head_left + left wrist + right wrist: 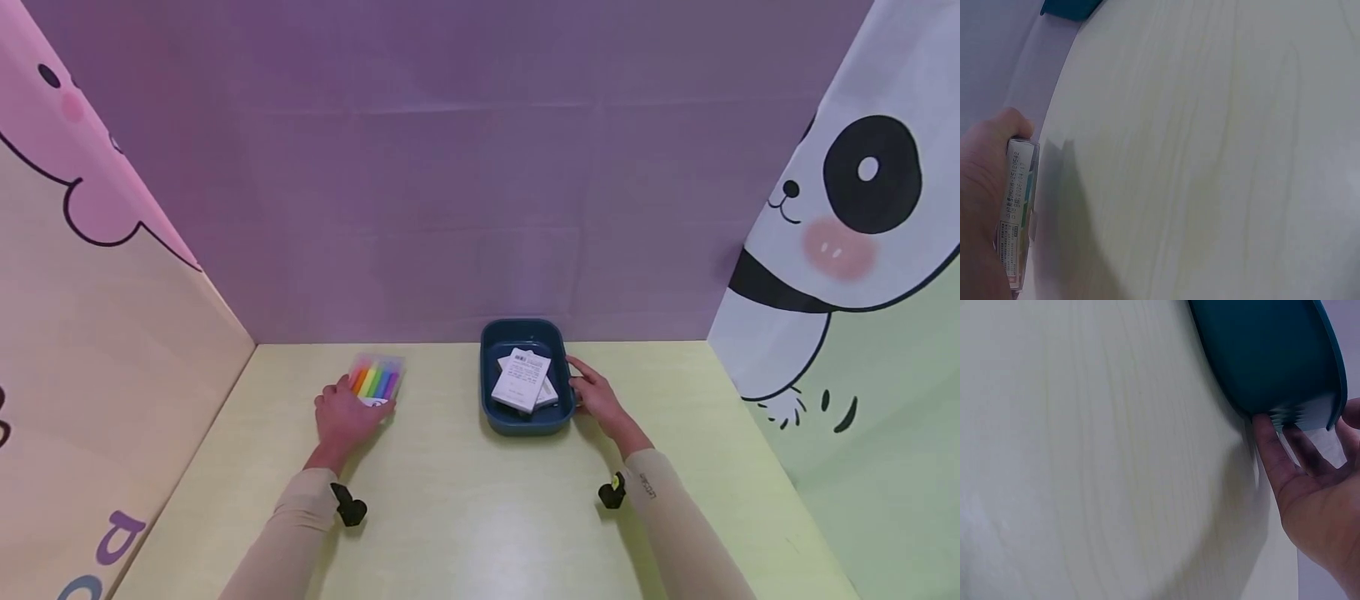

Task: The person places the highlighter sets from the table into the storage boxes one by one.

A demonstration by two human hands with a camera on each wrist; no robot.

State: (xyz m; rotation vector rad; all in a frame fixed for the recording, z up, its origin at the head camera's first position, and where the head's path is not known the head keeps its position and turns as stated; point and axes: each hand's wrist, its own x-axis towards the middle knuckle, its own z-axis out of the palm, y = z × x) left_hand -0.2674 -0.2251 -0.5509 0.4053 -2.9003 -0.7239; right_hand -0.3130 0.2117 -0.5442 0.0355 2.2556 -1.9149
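Observation:
My left hand point(351, 417) holds a clear plastic case of rainbow-coloured markers point(376, 382) on the left half of the table. In the left wrist view, the printed end of the marker case point(1017, 209) shows beside the thumb. My right hand point(597, 400) is at the right side of a dark blue plastic bin point(527, 425), its fingers spread along the outer wall and up to the rim. Low on that wall, in the right wrist view, lie fingertips point(1262, 425). Two white printed boxes point(522, 379) lie overlapping inside the bin.
The pale wooden table point(480, 533) meets a purple backdrop point(405, 192) right behind the bin. Printed panels stand at both sides, a pink figure point(112, 192) on the left and a panda point(840, 183) on the right.

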